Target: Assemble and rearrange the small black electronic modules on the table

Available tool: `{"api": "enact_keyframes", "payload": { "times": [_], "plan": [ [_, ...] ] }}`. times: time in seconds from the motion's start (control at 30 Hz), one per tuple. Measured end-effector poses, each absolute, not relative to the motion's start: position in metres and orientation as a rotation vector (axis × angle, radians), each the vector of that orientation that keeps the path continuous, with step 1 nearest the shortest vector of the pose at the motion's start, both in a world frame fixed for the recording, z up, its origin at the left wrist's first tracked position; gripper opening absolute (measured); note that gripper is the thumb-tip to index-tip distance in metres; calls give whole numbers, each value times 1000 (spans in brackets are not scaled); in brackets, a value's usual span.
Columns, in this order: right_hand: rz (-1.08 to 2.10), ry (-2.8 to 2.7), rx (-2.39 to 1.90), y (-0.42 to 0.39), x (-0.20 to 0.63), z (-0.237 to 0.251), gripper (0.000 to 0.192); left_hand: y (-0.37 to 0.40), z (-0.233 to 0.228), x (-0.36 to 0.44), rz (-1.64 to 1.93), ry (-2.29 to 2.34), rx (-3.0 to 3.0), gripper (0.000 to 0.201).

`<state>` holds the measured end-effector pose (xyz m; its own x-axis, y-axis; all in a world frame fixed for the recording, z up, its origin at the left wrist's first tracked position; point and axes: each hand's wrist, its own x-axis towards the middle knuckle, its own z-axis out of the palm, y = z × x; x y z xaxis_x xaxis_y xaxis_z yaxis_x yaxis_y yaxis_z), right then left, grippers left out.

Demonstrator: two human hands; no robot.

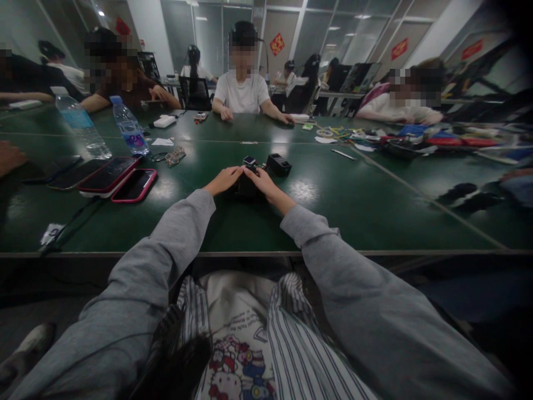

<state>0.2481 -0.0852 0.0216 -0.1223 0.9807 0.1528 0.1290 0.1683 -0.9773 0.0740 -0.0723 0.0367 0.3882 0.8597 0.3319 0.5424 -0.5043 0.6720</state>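
Note:
Both my hands meet over a small black box-like object [245, 188] on the green table [216, 228]. My left hand [227, 180] bends its fingers over the object's left and top side. From the other side my right hand [265, 182] closes on it, the fingertips of both hands nearly touching. The fingers hide much of the object, and its exact kind is unclear. Just beyond my fingers lies a small device with a pale screen [250, 160]. A black box with slots in its top [278, 164] stands right of it, close to my right hand.
At the left are a pink-cased phone [134, 185], a larger tablet-like device [109, 173], and two water bottles, one [130, 126] nearer me. Cables and bags [416, 139] pile up at the far right. A person in a white shirt [241, 91] sits opposite.

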Motion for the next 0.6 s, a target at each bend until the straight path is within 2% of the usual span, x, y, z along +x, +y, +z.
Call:
{"api": "enact_keyframes", "payload": {
  "times": [0.6],
  "plan": [
    [1101,-1477,-1152,-89,247,25,62,-73,39,75,874,1201,2133,44]
  ]
}}
